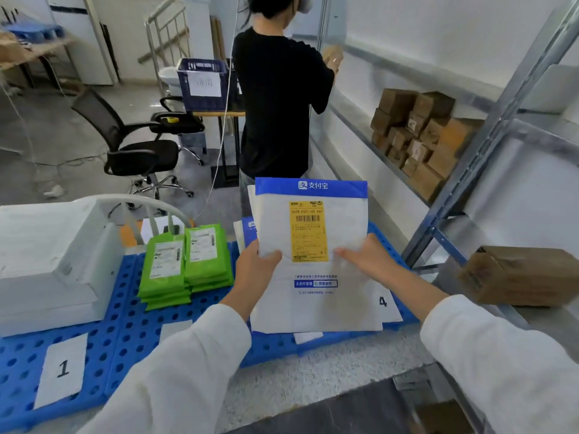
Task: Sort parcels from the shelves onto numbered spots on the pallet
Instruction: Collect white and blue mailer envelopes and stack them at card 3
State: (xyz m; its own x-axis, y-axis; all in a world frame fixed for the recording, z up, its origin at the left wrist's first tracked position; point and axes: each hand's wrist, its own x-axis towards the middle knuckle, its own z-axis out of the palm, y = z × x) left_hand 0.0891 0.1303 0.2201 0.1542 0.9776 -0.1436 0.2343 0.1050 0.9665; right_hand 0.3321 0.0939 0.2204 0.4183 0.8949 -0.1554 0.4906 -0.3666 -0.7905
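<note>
While my left hand (255,267) and right hand (371,261) pinch it, the white blue-topped plastic mailer (347,220) has its yellow label (308,230) sitting between my thumbs.

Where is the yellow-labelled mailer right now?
Head view, centre-right: the white-and-blue mailer is held by the left hand and right hand above the blue pallet, by the sheet marked 4, right of the green packet stacks.

A black mesh-backed office chair (138,151) stands on the grey floor (62,136). Behind it, a blue crate (188,95) with a white paper label (205,83) sits on a wooden desk (225,114). A yellow tape roll (171,119) lies on a second black seat (188,126). A person in a black shirt (279,104) stands just right of the crate, back to the camera. A metal stair railing (166,32) is at the rear.
</note>
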